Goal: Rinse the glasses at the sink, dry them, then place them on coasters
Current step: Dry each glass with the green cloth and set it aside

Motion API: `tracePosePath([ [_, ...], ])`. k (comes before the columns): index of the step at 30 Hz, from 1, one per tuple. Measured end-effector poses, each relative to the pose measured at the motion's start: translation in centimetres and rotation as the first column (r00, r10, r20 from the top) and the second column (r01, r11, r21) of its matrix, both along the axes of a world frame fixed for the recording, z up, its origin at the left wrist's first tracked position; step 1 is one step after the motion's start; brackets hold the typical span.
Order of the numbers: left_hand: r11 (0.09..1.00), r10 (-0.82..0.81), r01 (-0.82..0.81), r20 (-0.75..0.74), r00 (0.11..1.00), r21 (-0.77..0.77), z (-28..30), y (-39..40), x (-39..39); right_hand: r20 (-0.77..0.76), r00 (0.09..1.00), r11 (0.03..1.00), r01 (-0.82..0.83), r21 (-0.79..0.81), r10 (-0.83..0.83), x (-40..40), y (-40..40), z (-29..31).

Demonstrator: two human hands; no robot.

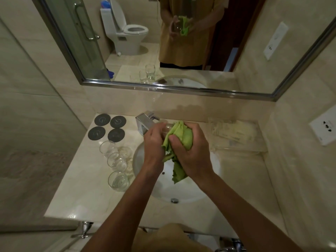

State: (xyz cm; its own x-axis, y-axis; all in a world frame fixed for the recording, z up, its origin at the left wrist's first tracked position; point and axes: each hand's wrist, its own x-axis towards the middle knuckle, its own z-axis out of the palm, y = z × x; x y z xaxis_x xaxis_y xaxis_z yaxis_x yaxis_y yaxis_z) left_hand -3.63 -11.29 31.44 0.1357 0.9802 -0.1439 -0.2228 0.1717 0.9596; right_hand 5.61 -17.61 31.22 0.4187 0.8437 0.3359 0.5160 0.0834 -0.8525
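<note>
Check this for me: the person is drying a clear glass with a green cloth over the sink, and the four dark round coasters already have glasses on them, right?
Not quite. The head view shows the four dark round coasters bare; the other clear glasses stand on the counter beside them. The clear glass and green cloth part is right.

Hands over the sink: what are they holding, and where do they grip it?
Left hand holds a clear glass by its side; right hand grips the green cloth bunched against it.
</note>
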Motion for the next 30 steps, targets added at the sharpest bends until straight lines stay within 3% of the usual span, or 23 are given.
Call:
tracePosePath([
  [4,0.984,-0.016,0.033,0.095,0.995,-0.174,0.8,-0.1,0.3,0.009,0.999,0.990,0.032,0.136,-0.034,-0.5,-0.3,-1.3],
  [6,0.963,-0.046,0.093,0.185,0.982,-0.252,1.7,-0.3,0.6,0.140,0.988,0.964,0.028,0.265,-0.068,-0.3,-0.4,-1.8],
  [8,0.950,-0.096,0.145,0.183,0.978,-0.276,1.8,-0.3,0.7,0.332,0.940,0.923,-0.051,0.381,-0.085,0.5,-0.3,-2.2],
  [12,0.946,-0.179,0.182,0.035,0.983,-0.267,1.8,-0.1,0.0,0.740,0.668,0.874,-0.311,0.373,-0.078,3.1,0.2,-3.0],
  [15,0.961,-0.202,0.191,-0.035,0.979,-0.202,1.9,-0.2,0.0,0.866,0.494,0.846,-0.428,0.317,-0.075,4.8,0.3,-2.5],
  [17,0.957,-0.213,0.200,-0.040,0.976,-0.208,2.2,-0.1,0.0,0.882,0.469,0.848,-0.449,0.282,-0.045,5.1,0.6,-2.0],
  [19,0.958,-0.213,0.195,-0.069,0.975,-0.209,2.5,0.1,0.0,0.812,0.584,0.873,-0.402,0.276,0.012,4.8,0.8,-1.7],
  [22,0.969,-0.194,0.170,-0.124,0.973,-0.181,2.2,0.3,-0.1,0.546,0.834,0.935,-0.249,0.252,0.075,3.4,0.7,-1.5],
  [24,0.980,-0.177,0.159,-0.159,0.971,-0.123,1.8,0.2,-0.4,0.383,0.919,0.974,-0.164,0.153,0.095,2.6,0.5,-1.0],
  [27,0.985,-0.161,0.171,-0.251,0.955,0.020,1.3,0.0,-0.6,0.057,0.994,0.996,-0.094,-0.006,0.094,1.7,0.3,-0.1],
  [30,0.975,-0.114,0.160,-0.273,0.955,0.151,1.4,-0.3,-0.7,-0.359,0.928,0.952,-0.196,-0.235,0.103,2.1,0.7,1.0],
])
